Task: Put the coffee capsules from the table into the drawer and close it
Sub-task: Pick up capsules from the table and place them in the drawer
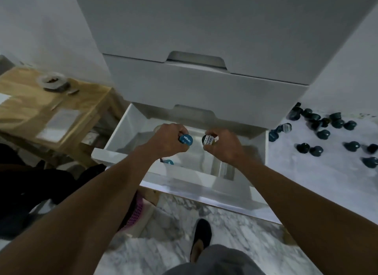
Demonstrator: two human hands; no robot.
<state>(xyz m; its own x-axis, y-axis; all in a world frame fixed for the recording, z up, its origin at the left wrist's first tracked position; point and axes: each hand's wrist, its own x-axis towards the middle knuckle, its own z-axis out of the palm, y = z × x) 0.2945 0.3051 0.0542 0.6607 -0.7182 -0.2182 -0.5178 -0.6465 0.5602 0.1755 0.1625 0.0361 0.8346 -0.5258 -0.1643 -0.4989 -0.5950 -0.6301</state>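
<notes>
The white drawer [126,129] of the cabinet stands pulled out below me. Over its inside, my left hand [167,138] grips a blue-lidded coffee capsule [185,140]. Beside it my right hand [223,144] pinches a capsule with a white and dark lid [208,140]. One blue capsule [169,162] lies on the drawer floor, partly hidden behind my left forearm. Several dark teal capsules [323,134] are scattered on the white table [306,172] to the right of the drawer.
Two shut white drawer fronts [204,90] rise above the open one. A wooden side table [41,111] with a small round dish [53,82] stands at the left. My foot [201,235] rests on the marble floor below the drawer front.
</notes>
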